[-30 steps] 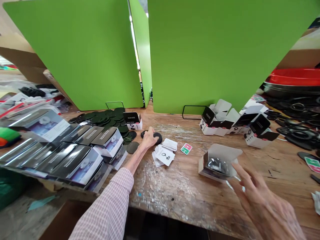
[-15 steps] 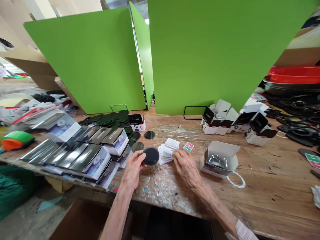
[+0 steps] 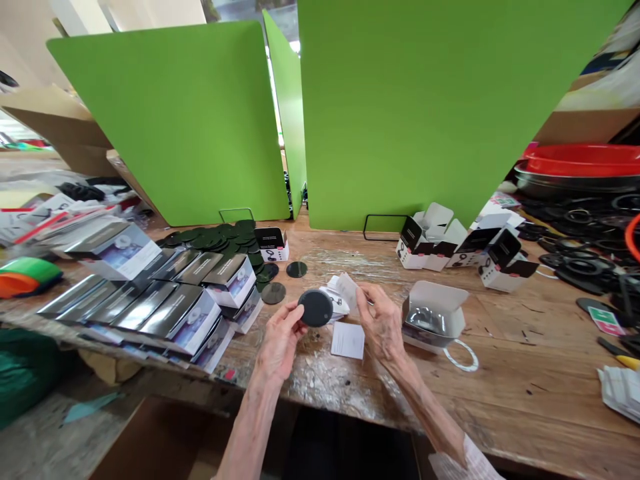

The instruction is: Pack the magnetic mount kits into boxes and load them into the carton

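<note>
A round black disc [image 3: 315, 308] is pinched between the thumb and fingers of my left hand [image 3: 281, 337], above the worn wooden table. My right hand [image 3: 381, 320] grips a white paper sheet [image 3: 347, 291] by its right edge, over a small pile of printed papers [image 3: 336, 305]. One square white leaflet [image 3: 348, 340] lies flat on the table just below, between my hands. To the right of my right hand sits an open white box [image 3: 434, 317] with a clear-wrapped dark item inside. A white ring [image 3: 461, 355] lies in front of that box.
Stacked black-and-white boxes [image 3: 175, 313] cover the left side, with a heap of dark discs [image 3: 220, 240] behind them. Green panels [image 3: 400, 120] stand along the back. Several open small boxes [image 3: 433, 240] stand at the back right, near black rings and a red basin [image 3: 583, 160].
My right hand has lifted a sheet from the papers. A square leaflet now lies in front of the pile. My left hand has moved slightly right with the disc, covering part of the pile's edge.
</note>
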`<state>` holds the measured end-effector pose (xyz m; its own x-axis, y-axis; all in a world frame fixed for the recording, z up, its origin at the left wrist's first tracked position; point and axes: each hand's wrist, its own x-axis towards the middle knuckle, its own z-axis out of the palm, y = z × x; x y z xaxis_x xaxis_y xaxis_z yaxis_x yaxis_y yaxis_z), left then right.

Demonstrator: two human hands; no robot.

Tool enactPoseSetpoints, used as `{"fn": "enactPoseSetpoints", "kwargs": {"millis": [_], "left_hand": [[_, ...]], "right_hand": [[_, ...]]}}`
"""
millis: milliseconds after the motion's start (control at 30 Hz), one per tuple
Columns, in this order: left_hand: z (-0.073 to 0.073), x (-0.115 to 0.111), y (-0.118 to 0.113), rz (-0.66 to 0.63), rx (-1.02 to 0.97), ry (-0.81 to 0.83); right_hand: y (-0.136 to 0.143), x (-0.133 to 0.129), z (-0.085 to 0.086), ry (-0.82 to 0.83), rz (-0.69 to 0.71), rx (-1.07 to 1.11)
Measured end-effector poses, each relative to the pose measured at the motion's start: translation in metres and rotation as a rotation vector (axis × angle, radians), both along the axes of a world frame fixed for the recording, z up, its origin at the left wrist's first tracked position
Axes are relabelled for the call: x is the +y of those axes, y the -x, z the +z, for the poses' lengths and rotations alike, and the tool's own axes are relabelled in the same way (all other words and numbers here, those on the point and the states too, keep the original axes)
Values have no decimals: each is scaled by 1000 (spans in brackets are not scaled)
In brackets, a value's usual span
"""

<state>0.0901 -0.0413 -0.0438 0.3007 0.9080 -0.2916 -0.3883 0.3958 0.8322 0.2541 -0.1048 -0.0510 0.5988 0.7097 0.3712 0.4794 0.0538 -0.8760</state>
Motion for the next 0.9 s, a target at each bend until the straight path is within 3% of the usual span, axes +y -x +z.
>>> {"fn": "enactPoseSetpoints", "kwargs": {"millis": [67, 133, 200, 267, 367, 467, 533, 600, 700, 800, 900], "left_hand": [[3, -3, -8, -37, -11, -15], [4, -7, -18, -62, -2, -43], [2, -13, -28, -61, 11, -70], [-3, -19, -36, -67, 24, -91], [-20, -29, -38, -176, 188, -207], [-42, -32, -30, -268, 647, -658], [-52, -29, -24, -253, 963, -952], [-54, -23, -25, -195, 1143, -1087], [-42, -21, -47, -211, 1017, -1130], [-27, -32, -90, -448, 713, -1034], [-23, -47, -137, -597, 481, -907]], "right_hand": [[3, -3, 3, 40, 58, 86], [8, -7, 3, 52, 189, 330], [15, -13, 0, -13, 318, 613], [19, -21, -3, -99, 332, 787], [12, -40, -7, -170, 154, 755], [-9, -68, -11, -200, -67, 587], [-23, -89, -15, -181, -155, 533], [-32, -107, -21, -116, -178, 531], [-37, -128, -25, -22, -163, 522], [-46, -139, -17, -2, -255, 398], [-63, -137, 2, -42, -436, 67]]}}
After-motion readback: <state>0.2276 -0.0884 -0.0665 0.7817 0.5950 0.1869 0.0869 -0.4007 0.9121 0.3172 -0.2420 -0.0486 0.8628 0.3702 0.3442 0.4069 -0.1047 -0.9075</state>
